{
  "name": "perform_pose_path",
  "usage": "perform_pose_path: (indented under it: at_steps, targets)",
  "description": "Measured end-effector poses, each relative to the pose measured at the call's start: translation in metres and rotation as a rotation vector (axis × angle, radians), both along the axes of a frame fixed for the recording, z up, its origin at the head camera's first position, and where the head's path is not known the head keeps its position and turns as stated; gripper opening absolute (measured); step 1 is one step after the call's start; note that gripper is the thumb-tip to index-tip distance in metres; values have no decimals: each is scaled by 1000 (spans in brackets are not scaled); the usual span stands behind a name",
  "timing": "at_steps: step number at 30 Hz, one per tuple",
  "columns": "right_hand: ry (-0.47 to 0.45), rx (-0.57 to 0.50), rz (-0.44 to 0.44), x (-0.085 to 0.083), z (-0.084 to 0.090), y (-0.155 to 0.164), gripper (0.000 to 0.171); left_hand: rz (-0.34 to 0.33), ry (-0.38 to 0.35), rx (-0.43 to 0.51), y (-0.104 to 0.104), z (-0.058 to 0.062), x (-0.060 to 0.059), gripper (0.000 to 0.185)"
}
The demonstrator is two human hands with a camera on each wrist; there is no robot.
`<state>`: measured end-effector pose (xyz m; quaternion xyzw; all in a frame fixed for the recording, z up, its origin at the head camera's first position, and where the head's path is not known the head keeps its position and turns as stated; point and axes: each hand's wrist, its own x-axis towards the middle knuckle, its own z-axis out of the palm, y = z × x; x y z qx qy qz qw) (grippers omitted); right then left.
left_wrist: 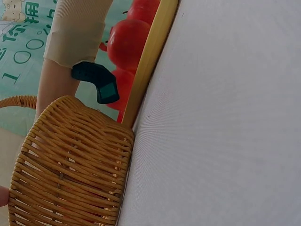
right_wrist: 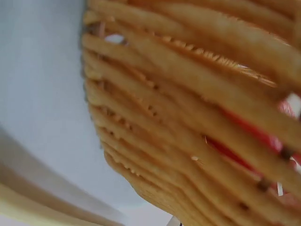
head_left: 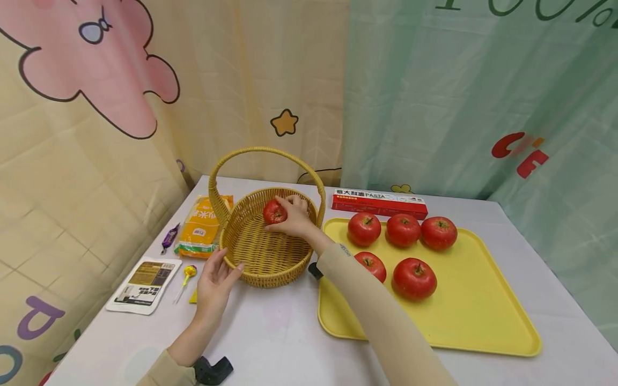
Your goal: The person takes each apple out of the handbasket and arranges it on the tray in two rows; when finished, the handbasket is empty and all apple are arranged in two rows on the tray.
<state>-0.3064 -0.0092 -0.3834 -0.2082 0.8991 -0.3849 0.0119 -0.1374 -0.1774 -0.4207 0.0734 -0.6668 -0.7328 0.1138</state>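
A red apple [head_left: 274,212] is inside the wicker basket [head_left: 270,279], near its back wall. My right hand [head_left: 294,217] reaches over the basket's right side and grips the apple between thumb and fingers. At the front left of the basket, my left hand [head_left: 214,281] holds the rim, thumb and fingertips against it. The left wrist view shows a fingertip [left_wrist: 3,196] on the woven basket [left_wrist: 70,165]. Through the weave of the basket [right_wrist: 178,122], the right wrist view catches patches of the red apple [right_wrist: 244,134]. Several apples [head_left: 414,279] lie on the yellow tray [head_left: 483,300].
A red pasta box [head_left: 379,205] lies behind the tray. Left of the basket are an orange packet [head_left: 199,228], a purple wrapped candy [head_left: 170,237], a white pouch [head_left: 144,285] and a yellow lollipop [head_left: 189,271]. The basket's tall handle [head_left: 263,149] arches above it. Curtains hang around the table.
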Motion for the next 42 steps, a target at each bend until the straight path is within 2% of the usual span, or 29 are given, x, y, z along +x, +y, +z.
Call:
perform_pose_path:
  at_steps: [5,12,14,17,20,24,28,32,37,42]
  targets:
    - [33,63,-1,3,2,-2,70,9,-3,-1,0,0,1,60]
    - [45,28,-39,7,1,-4,43,-6,7,9,0,1,1,61]
    - [39,17,-47,7,0,-2,44,-7,6,8,1,1,0,61]
    - [15,38,-35,8,2,1,56,-3,-1,6,1,0,0,61]
    - [-22,118,11,12,4,4,66,2,-16,1,1,0,0,61]
    - [-53,201,95,19,6,7,70,5,-29,0,1,0,0,62]
    - [-30,224,168,29,8,9,72,10,-28,3,0,0,0,61]
    - [23,238,229,43,10,13,66,20,-28,-5,0,0,1,60]
    - [62,147,266,63,22,29,61,24,-25,-15,0,1,1,60]
    - [21,-43,273,85,42,66,60,12,-12,-11,1,1,0,61]
